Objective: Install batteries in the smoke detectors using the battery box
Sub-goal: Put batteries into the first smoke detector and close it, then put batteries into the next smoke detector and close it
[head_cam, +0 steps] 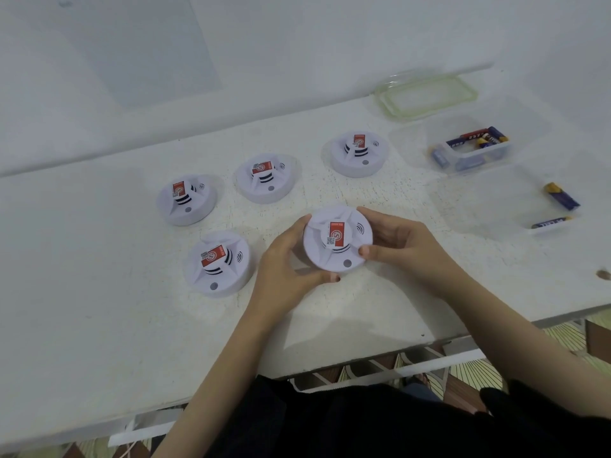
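A white round smoke detector with a red label on top is held between both hands, just above the white table. My left hand grips its left and near rim, and my right hand grips its right rim. Several more detectors stand face up on the table, among them the near-left detector, the far-left detector and the far-right detector. A clear battery box at the far right holds several blue and red batteries. Two loose batteries lie to its right.
The box's clear lid with a green seal lies behind the box, by the wall. The table's front edge runs diagonally close to my body, with patterned floor below. A small dark mark sits at the right table edge.
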